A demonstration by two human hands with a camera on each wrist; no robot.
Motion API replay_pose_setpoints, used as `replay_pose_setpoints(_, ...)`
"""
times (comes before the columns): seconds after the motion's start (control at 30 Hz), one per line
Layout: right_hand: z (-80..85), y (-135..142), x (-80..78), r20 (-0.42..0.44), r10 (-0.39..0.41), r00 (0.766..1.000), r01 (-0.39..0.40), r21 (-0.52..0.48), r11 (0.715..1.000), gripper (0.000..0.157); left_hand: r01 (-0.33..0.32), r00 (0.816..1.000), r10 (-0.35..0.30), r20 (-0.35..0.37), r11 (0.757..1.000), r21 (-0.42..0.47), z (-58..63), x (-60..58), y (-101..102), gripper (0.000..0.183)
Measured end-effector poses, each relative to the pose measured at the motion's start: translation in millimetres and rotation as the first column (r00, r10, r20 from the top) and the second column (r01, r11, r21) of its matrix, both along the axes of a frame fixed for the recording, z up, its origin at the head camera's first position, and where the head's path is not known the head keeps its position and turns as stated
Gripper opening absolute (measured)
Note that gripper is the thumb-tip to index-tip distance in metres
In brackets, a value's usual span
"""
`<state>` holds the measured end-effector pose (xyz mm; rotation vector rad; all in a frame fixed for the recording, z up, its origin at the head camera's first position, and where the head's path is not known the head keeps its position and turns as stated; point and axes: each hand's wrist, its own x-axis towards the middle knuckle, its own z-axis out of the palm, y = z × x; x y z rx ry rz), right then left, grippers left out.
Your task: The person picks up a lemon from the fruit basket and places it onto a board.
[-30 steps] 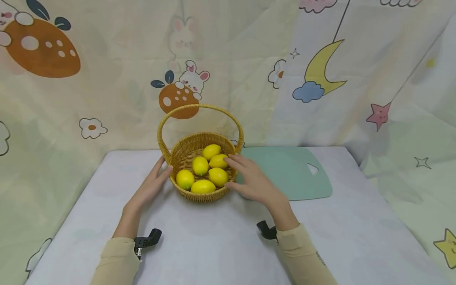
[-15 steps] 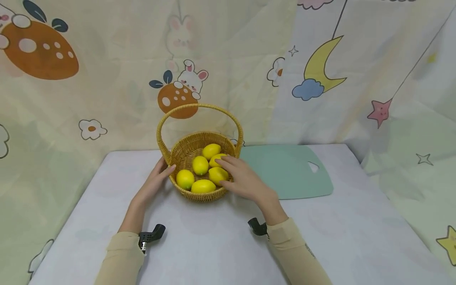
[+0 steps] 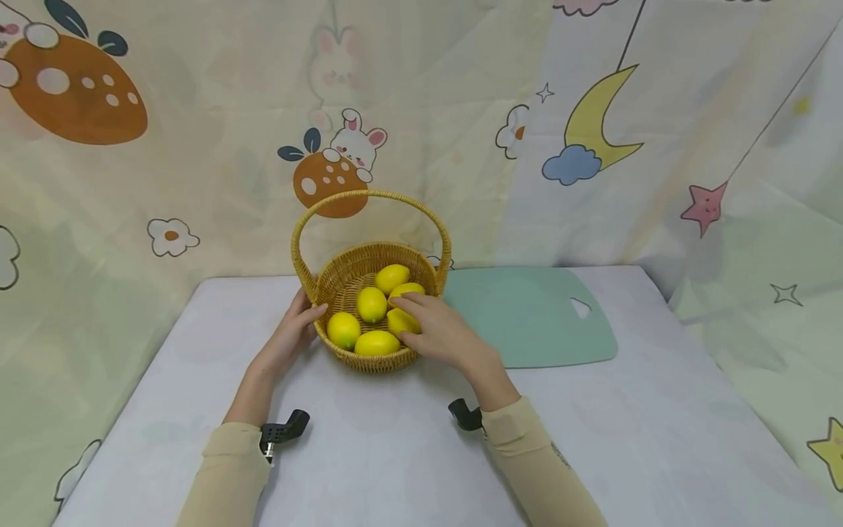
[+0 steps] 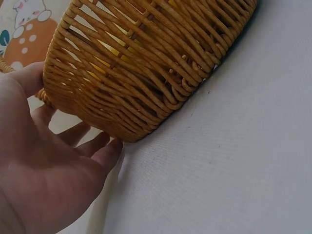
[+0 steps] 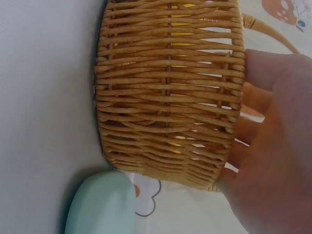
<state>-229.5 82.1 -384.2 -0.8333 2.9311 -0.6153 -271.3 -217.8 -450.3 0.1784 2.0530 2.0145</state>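
A round wicker basket (image 3: 372, 366) with a tall hoop handle stands on the white table and holds several yellow lemons (image 3: 377, 343). My left hand (image 3: 286, 342) holds the basket's left side, thumb at the rim and fingers along the outer wall; the left wrist view shows this hand (image 4: 58, 161) against the weave. Over the basket's right rim reaches my right hand (image 3: 448, 333), its fingers loosely bent above the right-hand lemons. One lemon (image 3: 400, 322) lies partly hidden between its thumb and fingers; contact cannot be told. In the right wrist view, the woven wall (image 5: 168, 97) hides the fingertips.
A pale green cutting board (image 3: 533, 315) with a cut-out hole lies flat right of the basket, its left part behind the right hand. Behind the table (image 3: 369, 446) hangs a cartoon-printed cloth (image 3: 448, 146).
My right hand has moved left, from the basket's right rim to over the right-hand lemons. The left hand has shifted slightly right, its thumb coming onto the rim. Basket and lemons stay in place.
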Motion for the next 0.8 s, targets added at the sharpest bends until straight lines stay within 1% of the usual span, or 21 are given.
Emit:
replay_pose_setpoints(0.13, -0.4, -5.1, -2.4, 0.0, 0.013, 1.0, -0.013, 0.033, 0.999, 0.053, -0.003, 1.0, 0.003, 0.023, 1.0, 0.028, 0.5, 0.3, -0.3, 0.071)
replay_pose_setpoints(0.37, -2.2, -11.5, -5.8, 0.001, -0.031, 1.0, 0.03, 0.124, 0.992, 0.051, 0.01, 0.999, -0.012, 0.03, 0.999, 0.051, 1.1, -0.4, 2.1, 0.069)
replay_pose_setpoints(0.47, -2.4, -14.6, -7.5, -0.001, -0.047, 0.999, 0.046, 0.138, 0.989, 0.051, 0.005, 0.999, -0.007, 0.037, 0.998, 0.057, 0.9, -0.7, 1.8, 0.069)
replay_pose_setpoints(0.7, 0.5, -22.4, -11.3, 0.041, -0.061, 0.997, 0.054, 0.164, 0.985, 0.05, 0.017, 0.999, -0.02, 0.048, 0.998, 0.063, -0.3, -0.4, -0.7, 0.071)
replay_pose_setpoints(0.8, 0.4, -25.1, -13.6, 0.031, -0.071, 0.997, 0.064, 0.19, 0.98, 0.05, 0.015, 0.999, -0.019, 0.049, 0.998, 0.067, 0.0, 0.5, -0.5, 0.071)
